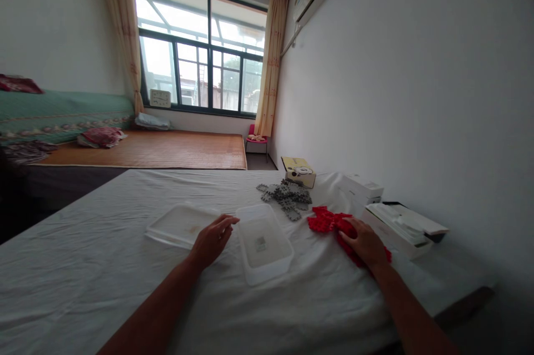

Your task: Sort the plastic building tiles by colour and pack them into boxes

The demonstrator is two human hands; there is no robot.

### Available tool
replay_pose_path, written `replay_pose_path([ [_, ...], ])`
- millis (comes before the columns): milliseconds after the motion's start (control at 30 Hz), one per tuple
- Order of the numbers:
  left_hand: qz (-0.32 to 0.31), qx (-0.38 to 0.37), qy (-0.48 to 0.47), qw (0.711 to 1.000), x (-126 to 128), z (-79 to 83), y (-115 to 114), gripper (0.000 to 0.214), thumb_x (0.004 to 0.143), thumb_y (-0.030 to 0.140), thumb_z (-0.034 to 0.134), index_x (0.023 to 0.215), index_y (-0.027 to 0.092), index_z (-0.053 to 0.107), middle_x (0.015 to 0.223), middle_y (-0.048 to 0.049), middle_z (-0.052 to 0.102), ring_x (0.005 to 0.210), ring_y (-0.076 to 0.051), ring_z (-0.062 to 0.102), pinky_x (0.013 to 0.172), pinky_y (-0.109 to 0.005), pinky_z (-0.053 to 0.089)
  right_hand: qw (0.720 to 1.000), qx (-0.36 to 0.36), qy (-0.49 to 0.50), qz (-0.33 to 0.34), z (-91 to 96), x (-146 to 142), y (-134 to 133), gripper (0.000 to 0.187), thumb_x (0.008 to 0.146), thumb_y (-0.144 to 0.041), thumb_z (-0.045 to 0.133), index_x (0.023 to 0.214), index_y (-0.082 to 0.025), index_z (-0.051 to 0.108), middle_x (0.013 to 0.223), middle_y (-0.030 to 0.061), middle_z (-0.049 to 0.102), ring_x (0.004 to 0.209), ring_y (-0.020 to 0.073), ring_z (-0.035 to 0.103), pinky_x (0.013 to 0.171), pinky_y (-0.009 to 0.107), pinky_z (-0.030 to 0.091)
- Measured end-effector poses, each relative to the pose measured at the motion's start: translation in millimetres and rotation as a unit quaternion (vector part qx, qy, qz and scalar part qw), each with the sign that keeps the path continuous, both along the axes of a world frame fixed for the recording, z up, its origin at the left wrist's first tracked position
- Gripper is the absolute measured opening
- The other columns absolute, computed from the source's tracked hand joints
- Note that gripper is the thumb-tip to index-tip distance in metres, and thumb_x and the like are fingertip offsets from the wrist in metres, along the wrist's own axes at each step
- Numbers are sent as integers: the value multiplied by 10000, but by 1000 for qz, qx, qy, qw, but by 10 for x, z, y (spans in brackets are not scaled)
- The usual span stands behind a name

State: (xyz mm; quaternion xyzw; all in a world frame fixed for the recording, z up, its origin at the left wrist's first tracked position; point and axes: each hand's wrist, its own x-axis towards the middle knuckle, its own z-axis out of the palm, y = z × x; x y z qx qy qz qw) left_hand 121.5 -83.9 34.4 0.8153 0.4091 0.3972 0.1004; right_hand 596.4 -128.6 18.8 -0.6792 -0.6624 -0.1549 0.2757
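A clear plastic container [267, 246] stands uncovered on the white cloth, with a small label-like patch on its bottom. Left of it lies a translucent lid [173, 224], partly behind my left hand [214, 239]. That hand hovers by the container's left rim, its fingers loosely bent and nothing visible in them; whether they touch the rim I cannot tell. My right hand [364, 241] is curled over a heap of red toothed-edge pieces [324, 220] and grips some of them. Behind the container is a pile of grey toothed-edge pieces [287, 195].
At the back stands a yellow printed box [301, 171]. A white box [364, 187] and an open white box [398, 227] with a dark case beside it line the right wall. The table's right edge [467, 305] is near. Beyond the table is a bed [187, 149].
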Motion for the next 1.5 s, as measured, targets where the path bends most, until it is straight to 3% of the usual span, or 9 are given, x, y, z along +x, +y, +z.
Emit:
replay_pose_path([
  [167,-6,2,-6,1000,5,3,-13,292,897,228,374,1079,225,602,1101,-41,614,808,-118,628,703,-201,509,999,27,-20,25,55,81,8,342,739,-335,545,1059,-223,590,1133,68,602,1071,246,531,967,409,378],
  [300,-5,1,-10,1000,10,27,-45,303,890,209,374,1083,223,607,1093,-42,623,835,-127,630,723,-213,512,998,59,5,16,358,-142,-46,344,754,-353,535,1059,-207,596,1141,93,590,1079,263,523,982,421,364],
  [500,-3,3,-7,1000,27,79,-97,314,862,167,403,1077,227,625,1087,-36,640,873,-131,627,773,-224,505,961,70,132,234,820,-1467,-84,377,778,-442,579,1107,-257,581,1185,57,582,1101,235,538,970,379,414],
  [600,2,6,0,1000,32,85,-117,320,862,151,395,1073,228,622,1082,-31,639,890,-129,624,785,-221,497,939,-6,85,333,768,-2116,-76,417,758,-465,626,1138,-298,585,1191,52,596,1128,261,520,952,433,426],
  [700,0,8,2,1000,32,81,-126,320,864,148,389,1073,233,616,1074,-25,636,887,-126,623,778,-216,495,943,-37,36,330,634,-2327,-66,512,779,-505,596,1253,-334,509,1308,45,530,1226,293,428,974,493,385],
  [900,-12,6,3,1000,33,82,-104,309,878,171,380,1075,231,611,1071,-30,631,883,-127,620,780,-213,495,981,-52,13,188,626,-1377,57,538,822,-524,504,1296,-271,481,1373,68,463,1274,270,373,1042,446,306],
  [1067,-20,-3,0,1000,38,90,-90,304,882,193,383,1077,233,613,1084,-36,631,895,-136,618,801,-231,495,978,-195,-35,65,625,-561,287,928,584,-610,681,1385,-261,371,1465,118,316,1334,339,263,1037,504,264],
  [1267,-19,-7,1,1000,30,78,-88,300,881,195,385,1082,228,605,1078,-45,629,921,-147,621,788,-233,507,949,-282,-42,132,417,-510,603,989,513,-540,746,1389,-283,365,1494,128,251,1355,340,224,1055,479,253],
  [1500,-16,-8,-9,1000,5,29,-50,294,882,191,387,1077,230,603,1054,-40,639,916,-139,630,767,-220,513,938,-304,-19,166,344,-346,773,734,558,-496,717,1225,-225,570,1403,96,433,1233,293,443,1032,392,332],
])
